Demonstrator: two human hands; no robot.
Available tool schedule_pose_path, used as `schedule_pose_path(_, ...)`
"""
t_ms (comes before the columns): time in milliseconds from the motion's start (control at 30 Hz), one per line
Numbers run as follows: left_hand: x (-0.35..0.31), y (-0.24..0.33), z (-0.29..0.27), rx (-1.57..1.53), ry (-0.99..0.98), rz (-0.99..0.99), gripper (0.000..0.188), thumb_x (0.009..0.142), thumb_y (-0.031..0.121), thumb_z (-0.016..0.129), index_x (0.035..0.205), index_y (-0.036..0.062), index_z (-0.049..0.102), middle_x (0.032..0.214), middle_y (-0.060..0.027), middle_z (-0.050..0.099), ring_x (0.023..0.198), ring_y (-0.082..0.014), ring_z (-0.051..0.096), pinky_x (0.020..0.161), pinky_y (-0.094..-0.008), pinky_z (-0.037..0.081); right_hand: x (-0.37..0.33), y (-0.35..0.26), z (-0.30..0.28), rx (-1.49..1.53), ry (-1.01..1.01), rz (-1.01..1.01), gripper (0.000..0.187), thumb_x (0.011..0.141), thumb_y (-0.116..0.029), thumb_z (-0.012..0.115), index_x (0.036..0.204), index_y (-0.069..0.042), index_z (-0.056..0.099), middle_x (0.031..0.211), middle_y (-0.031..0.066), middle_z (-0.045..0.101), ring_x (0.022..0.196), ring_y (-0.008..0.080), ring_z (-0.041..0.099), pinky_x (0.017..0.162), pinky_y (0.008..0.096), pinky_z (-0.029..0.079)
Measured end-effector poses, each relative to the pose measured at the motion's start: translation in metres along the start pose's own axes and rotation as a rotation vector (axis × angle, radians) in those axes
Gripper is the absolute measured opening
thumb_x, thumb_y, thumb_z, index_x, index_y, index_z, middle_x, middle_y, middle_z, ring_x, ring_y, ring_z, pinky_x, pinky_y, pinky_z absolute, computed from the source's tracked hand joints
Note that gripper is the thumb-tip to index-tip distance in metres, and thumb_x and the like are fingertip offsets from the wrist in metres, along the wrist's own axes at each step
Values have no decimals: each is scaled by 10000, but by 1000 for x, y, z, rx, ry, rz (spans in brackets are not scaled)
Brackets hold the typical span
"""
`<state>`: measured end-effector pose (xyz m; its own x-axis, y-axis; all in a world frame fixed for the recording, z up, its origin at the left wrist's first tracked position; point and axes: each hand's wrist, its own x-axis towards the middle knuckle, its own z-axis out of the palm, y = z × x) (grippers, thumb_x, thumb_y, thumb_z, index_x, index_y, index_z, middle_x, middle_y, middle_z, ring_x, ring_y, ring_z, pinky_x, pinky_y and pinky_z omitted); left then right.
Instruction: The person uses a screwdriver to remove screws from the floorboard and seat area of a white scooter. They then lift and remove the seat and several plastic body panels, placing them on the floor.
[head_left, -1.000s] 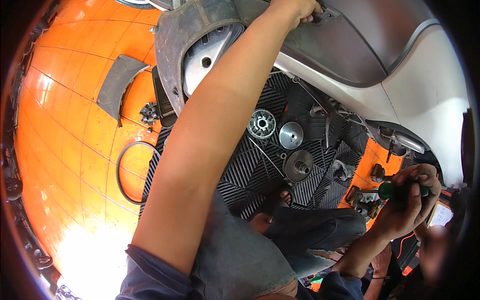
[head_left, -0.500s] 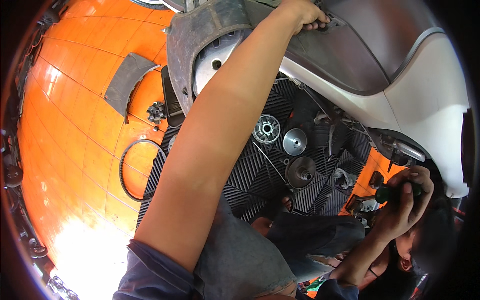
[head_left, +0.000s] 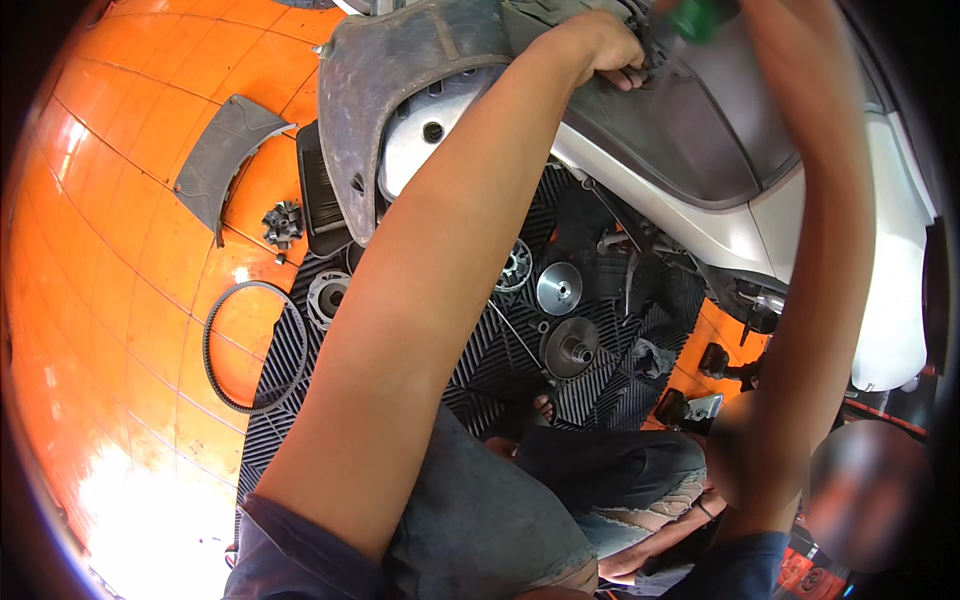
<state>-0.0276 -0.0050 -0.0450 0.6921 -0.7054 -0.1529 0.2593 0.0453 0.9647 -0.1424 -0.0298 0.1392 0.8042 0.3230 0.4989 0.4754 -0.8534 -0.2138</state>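
My left hand (head_left: 600, 48) reaches far forward to the scooter's dark side panel (head_left: 690, 130). Its fingers are curled at the panel's upper edge, and whatever they grip is hidden. High at the right, partly cut off by the picture's top edge and smeared by motion, my right hand (head_left: 765, 12) is closed round a screwdriver with a green handle (head_left: 692, 18). Its blurred shaft points down toward the panel near my left hand. The scooter's grey rear cover (head_left: 415, 45) lies left of my left forearm, over a light metal part (head_left: 425, 135).
On the ribbed black mat (head_left: 490, 390) lie a metal disc (head_left: 559, 288), a darker pulley half (head_left: 568, 347) and a rag (head_left: 653, 358). A drive belt (head_left: 208, 350), a finned part (head_left: 283, 225) and a grey cover piece (head_left: 225, 160) lie on the left. Another person sits at the lower right.
My right hand has swung up and forward from the lower right to the panel, carrying the green-handled screwdriver. The left hand stays at the panel; the view has shifted slightly.
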Motion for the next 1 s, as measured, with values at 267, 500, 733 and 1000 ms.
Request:
schedule_pose_path(267,7,-6,12,-95,-104,104,178,867,78,638,933,-65,721,844,-139,724,745,-193,693,724,-281,538,74,71,73,-63,-469,-48,392,862,-79,678,1234,-42,562,1020,144,653,1009,235,613,929,347,459)
schedule_pose_path(500,11,-9,15,-160,-80,111,202,942,80,615,898,-107,675,746,-183,688,566,-236,664,494,-326,535,80,73,78,51,-573,58,405,845,-71,691,1226,2,572,879,91,625,830,174,605,764,320,488)
schedule_pose_path(733,-1,1,17,-77,-27,96,245,967,118,598,916,-114,659,736,-170,688,547,-228,658,487,-322,521,75,82,83,-77,-578,116,433,857,-133,708,1261,-38,587,1099,162,668,1045,260,630,931,358,468)
schedule_pose_path(1000,-11,5,20,-54,26,110,266,987,152,574,912,-92,651,711,-157,678,524,-224,640,480,-318,506,77,78,85,-146,-583,49,483,820,-167,743,1266,-50,597,1116,190,676,1076,291,635,948,370,472)
